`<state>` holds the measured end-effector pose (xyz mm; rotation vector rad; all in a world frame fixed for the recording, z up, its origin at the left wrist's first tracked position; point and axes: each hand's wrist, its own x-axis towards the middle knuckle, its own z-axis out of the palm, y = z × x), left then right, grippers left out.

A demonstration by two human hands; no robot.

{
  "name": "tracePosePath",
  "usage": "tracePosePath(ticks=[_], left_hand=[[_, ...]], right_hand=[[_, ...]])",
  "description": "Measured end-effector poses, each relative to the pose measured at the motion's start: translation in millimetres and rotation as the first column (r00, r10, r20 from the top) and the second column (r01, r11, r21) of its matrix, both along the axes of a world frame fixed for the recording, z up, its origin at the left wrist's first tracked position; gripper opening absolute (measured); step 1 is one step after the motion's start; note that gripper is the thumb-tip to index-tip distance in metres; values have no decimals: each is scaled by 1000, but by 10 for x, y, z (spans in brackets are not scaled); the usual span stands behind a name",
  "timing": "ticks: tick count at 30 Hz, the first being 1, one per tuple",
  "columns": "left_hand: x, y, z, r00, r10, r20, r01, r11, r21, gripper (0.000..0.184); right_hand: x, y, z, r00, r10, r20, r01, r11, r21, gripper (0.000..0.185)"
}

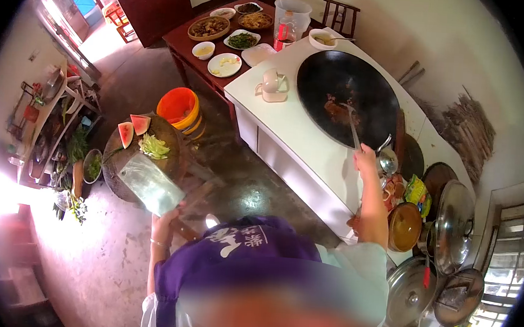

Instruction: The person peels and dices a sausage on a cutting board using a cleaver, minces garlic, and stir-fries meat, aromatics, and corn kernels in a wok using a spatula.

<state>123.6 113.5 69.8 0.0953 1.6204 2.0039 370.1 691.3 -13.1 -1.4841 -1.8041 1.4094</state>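
My left hand (163, 222) is closed on a cleaver near its handle. The cleaver's broad, shiny blade (151, 183) lies over the edge of a round wooden chopping board (113, 164). On that board sit a heap of chopped pale-green vegetable (154, 147) and two red melon wedges (125, 134). My right hand (364, 157) grips the long metal handle of a wok spatula (354, 128). Its head reaches into a large black wok (316, 76), touching or just above a small brown mass of food (337, 112). The spatula's head is small and partly blends with the food.
An orange bucket (178, 106) stands behind the board. Across the white stove counter (276, 128) are a beige cup (272, 82) and a bowl (323, 40). Several dishes of food cover a red table (183, 36). Pot lids (411, 292) and a brown bowl (404, 227) crowd the right.
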Motion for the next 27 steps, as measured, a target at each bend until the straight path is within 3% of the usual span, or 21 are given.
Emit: tracePosePath(ticks=[1,2,6,10,12,14,17,18,20,23,24,27], left_hand=[[3,42,20,1000,-20,1,20,1000,-10,40],[44,124,76,1000,9,4,-9,1000,26,39],[25,237,-64,998,-53,-39,55,998,29,42],[106,363,-15,996,-85,14,85,996,20,37],[162,399,15,997,-73,24,72,997,31,36],[188,409,26,998,-57,21,56,998,26,36],[247,432,118,999,-45,-17,46,998,48,36],[248,426,91,999,-46,-10,46,998,44,36],[209,374,28,999,-49,4,49,998,31,36],[120,311,22,999,-36,30,36,999,19,36],[52,291,35,998,-58,20,58,998,0,37],[-256,247,12,996,-91,21,91,995,29,36]], right_hand=[[108,-378,473,995,-89,-52,82,987,-138,39],[299,-533,705,997,-44,-58,33,984,-175,41],[824,-776,1043,993,13,-121,-53,942,-331,44],[634,-675,797,994,108,-33,-113,970,-217,45],[374,-392,370,999,39,30,-34,985,-169,49],[151,-190,114,998,-7,-61,1,994,-106,52],[-108,338,-497,998,-4,-63,15,986,166,55],[-227,316,-386,987,-74,-143,85,994,72,55],[-331,883,-992,999,-26,-37,36,958,285,55],[-345,1285,-1581,998,28,52,-43,944,327,53],[-313,1238,-1559,997,61,52,-72,965,254,53],[-280,377,-693,998,-51,-38,54,997,55,50]])
